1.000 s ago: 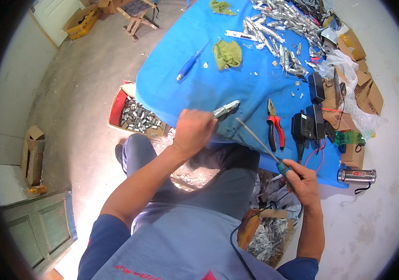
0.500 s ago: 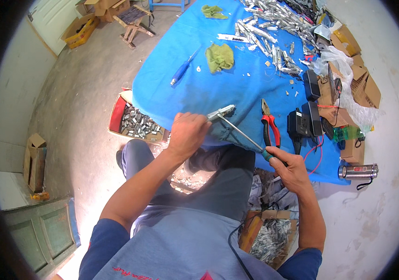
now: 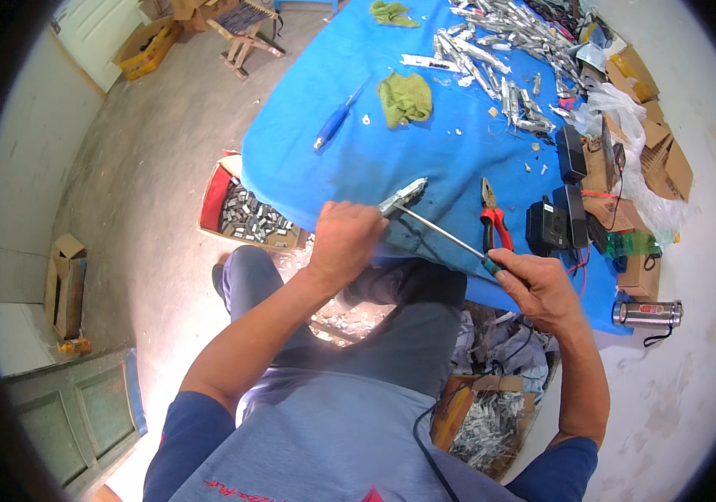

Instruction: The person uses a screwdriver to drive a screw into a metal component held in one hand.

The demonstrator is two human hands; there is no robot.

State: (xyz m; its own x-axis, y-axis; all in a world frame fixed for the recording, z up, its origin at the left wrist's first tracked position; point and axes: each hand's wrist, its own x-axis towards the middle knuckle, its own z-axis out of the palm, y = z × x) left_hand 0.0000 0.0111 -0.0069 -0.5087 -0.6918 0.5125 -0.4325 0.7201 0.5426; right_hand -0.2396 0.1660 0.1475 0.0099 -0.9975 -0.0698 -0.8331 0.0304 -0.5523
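My left hand [image 3: 346, 244] is closed around one end of a slim silver-white metal piece [image 3: 410, 191], its other end resting by a dark smudge on the blue cloth. Wrapped round a green handle, my right hand [image 3: 542, 284] holds a screwdriver [image 3: 446, 233]; its long shaft slants up to the left, with the tip against the piece near my left fingers. The exact contact is too small to make out. Red-handled pliers [image 3: 493, 216] lie just beyond my right hand. Farther off on the cloth are a blue screwdriver [image 3: 333, 127] and a green rag [image 3: 405, 98].
Many similar silver pieces [image 3: 492, 63] are heaped at the table's far right. Black power adapters [image 3: 547, 224] and a metal flashlight [image 3: 647, 314] line the right side. A red-sided box [image 3: 215, 197] of small metal parts stands left of the blue-covered table [image 3: 291, 109].
My right hand has shifted slightly right and its grip on the handle has turned. The silver piece now tilts more upward. The whole view has drifted a little.
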